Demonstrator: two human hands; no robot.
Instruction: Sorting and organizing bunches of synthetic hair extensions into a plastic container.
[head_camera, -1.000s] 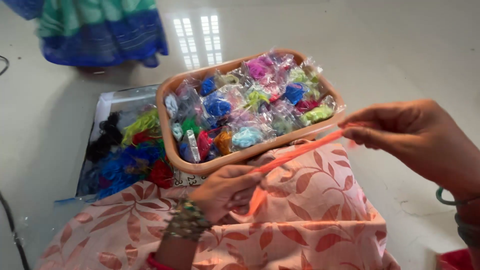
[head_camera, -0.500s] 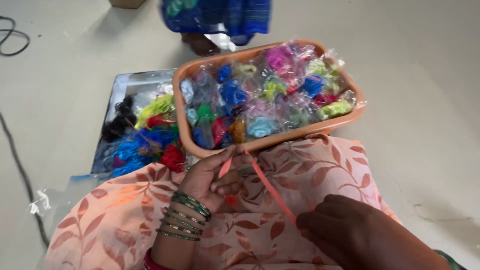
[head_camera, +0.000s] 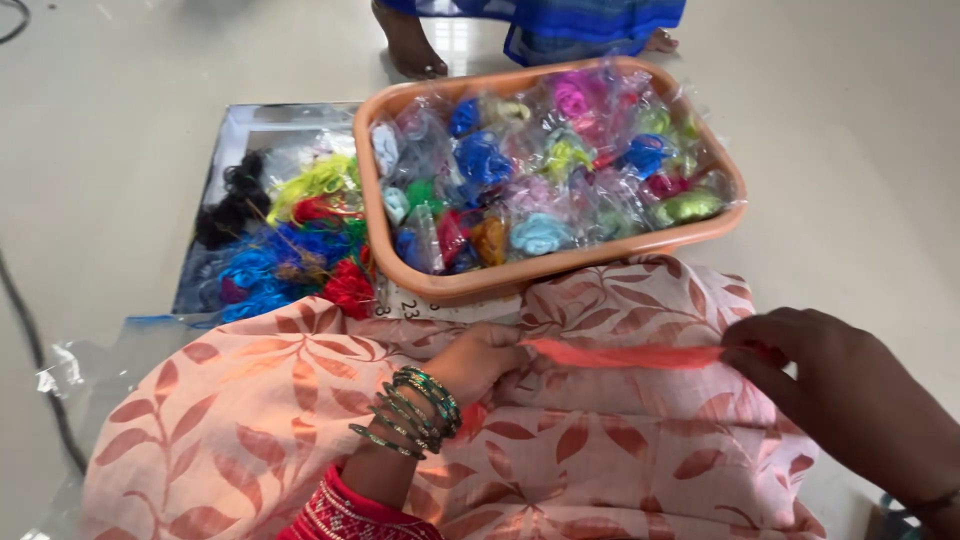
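Together we stretch the orange thread bundle (head_camera: 625, 354) taut, left hand (head_camera: 480, 362) and right hand (head_camera: 830, 385) pinching its ends to keep strands straight.

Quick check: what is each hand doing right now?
Left hand: closed, pinching one end of the orange thread bundle.
Right hand: closed, pinching its other end.

Glossy pale tiled floor (head_camera: 150, 60) (window glare up top), black cable (head_camera: 40, 370) at left.
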